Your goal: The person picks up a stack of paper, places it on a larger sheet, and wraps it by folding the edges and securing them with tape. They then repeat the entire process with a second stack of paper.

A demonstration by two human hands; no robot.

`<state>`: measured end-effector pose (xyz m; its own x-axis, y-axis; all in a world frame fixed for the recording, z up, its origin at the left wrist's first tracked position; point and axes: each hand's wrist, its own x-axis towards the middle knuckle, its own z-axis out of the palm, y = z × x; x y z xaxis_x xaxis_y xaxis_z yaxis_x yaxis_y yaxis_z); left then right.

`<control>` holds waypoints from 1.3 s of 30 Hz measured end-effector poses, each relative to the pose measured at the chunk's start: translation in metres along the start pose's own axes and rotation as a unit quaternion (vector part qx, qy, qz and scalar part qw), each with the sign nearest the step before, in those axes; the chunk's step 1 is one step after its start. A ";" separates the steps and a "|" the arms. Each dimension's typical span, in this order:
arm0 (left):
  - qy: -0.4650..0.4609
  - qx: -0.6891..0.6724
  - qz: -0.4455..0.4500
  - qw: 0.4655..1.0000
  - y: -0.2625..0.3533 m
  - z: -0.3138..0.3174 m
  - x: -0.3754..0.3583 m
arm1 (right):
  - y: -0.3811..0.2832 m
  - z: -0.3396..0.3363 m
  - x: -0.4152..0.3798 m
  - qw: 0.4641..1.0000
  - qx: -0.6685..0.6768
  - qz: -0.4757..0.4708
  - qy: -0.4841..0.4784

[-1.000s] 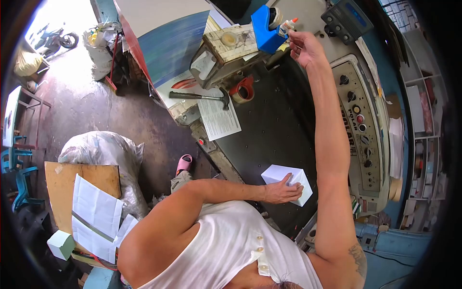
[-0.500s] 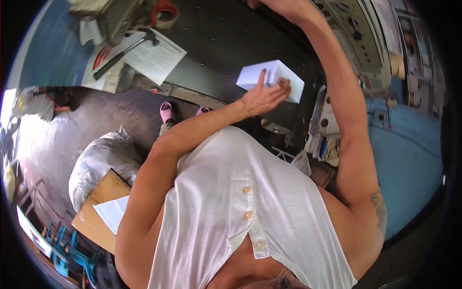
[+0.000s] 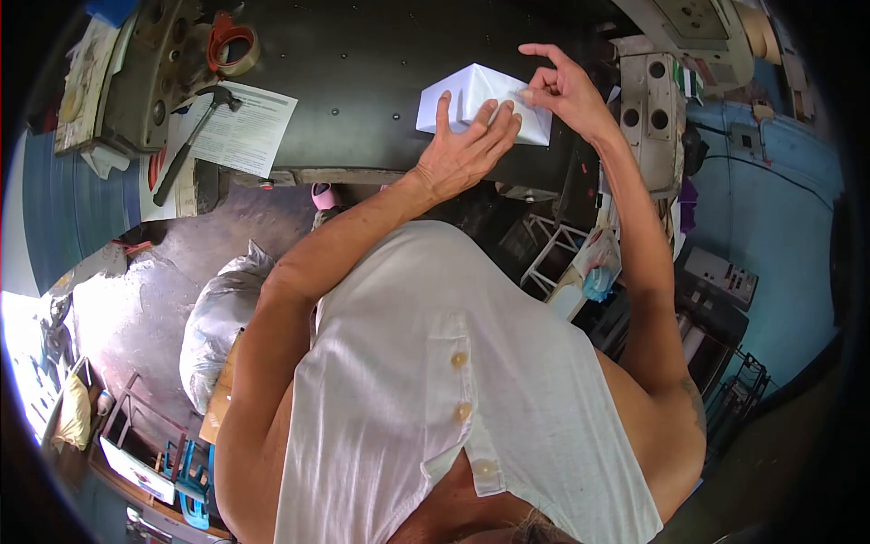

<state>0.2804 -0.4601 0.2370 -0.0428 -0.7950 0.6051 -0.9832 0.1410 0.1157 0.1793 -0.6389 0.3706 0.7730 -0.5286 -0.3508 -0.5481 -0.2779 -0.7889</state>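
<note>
A white paper-wrapped box (image 3: 494, 86) rests on the dark table near its front edge. My left hand (image 3: 467, 145) steadies it from the near side, thumb on one face and fingers spread over another. At the box's right end is my right hand (image 3: 566, 95). Its thumb and a finger are pinched together against the wrapping, while other fingers stick out. Whatever lies in that pinch is too small to make out.
To the left, a hammer (image 3: 195, 136) lies across a printed sheet (image 3: 249, 131). Behind it sits a red tape dispenser (image 3: 231, 45). Metal blocks with round holes (image 3: 648, 118) stand at the right. A stuffed plastic bag (image 3: 222, 317) is on the floor at left.
My right hand has come down from beyond the far right of the table to the box. My left hand has shifted its fingers across the box. The view has turned.
</note>
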 end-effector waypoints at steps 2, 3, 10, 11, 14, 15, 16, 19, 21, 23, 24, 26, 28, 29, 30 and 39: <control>0.007 0.013 0.006 1.000 0.000 0.001 0.000 | 0.009 0.000 0.004 1.000 -0.019 -0.015 0.007; 0.012 0.021 0.008 1.000 0.000 0.001 0.000 | 0.011 0.001 0.004 1.000 -0.019 -0.011 0.007; 0.009 0.009 -0.011 1.000 0.003 -0.003 0.000 | 0.009 -0.001 0.010 1.000 -0.018 0.019 0.000; 0.012 0.007 -0.013 1.000 0.003 -0.003 0.000 | 0.009 0.000 0.011 1.000 -0.021 0.019 0.001; 0.004 -0.001 -0.016 1.000 0.003 -0.006 0.002 | 0.008 0.000 0.015 0.996 -0.086 0.028 0.013; -0.001 -0.005 -0.016 1.000 0.003 -0.008 0.002 | 0.010 0.001 0.017 0.992 -0.124 0.031 0.020; -0.015 -0.011 -0.020 1.000 0.003 -0.010 0.002 | 0.012 0.000 0.019 0.986 -0.162 0.034 0.027; -0.042 -0.027 -0.025 0.998 0.001 -0.017 0.008 | 0.011 -0.003 0.020 0.951 -0.295 0.051 0.071; -0.045 -0.034 -0.028 0.998 -0.004 -0.021 0.013 | 0.014 -0.006 0.021 0.937 -0.326 0.074 0.099; -0.054 -0.021 -0.023 0.998 -0.005 -0.022 0.014 | 0.029 -0.012 0.019 0.942 -0.293 0.109 0.119; -0.056 -0.012 -0.021 0.998 -0.005 -0.022 0.016 | 0.036 -0.013 0.015 0.949 -0.269 0.108 0.121; -0.066 -0.020 -0.023 0.997 -0.005 -0.023 0.018 | 0.047 -0.015 0.008 0.962 -0.222 0.101 0.125; -0.075 -0.024 -0.024 0.997 -0.006 -0.025 0.016 | 0.044 -0.029 -0.001 0.972 -0.189 0.087 0.113; -0.079 -0.026 -0.023 0.996 -0.007 -0.026 0.015 | 0.041 -0.033 -0.005 0.976 -0.174 0.078 0.107; -0.081 -0.028 -0.022 0.996 -0.007 -0.026 0.015 | 0.021 -0.039 -0.009 0.973 -0.186 0.119 0.063; 0.014 -0.253 -0.023 0.967 -0.053 -0.048 0.012 | -0.123 0.027 0.110 0.976 0.046 -0.208 0.035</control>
<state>0.3404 -0.4482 0.2760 0.0108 -0.7915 0.6111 -0.7705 0.3829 0.5096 0.3403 -0.6413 0.4152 0.8972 -0.4395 0.0432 -0.1571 -0.4090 -0.8989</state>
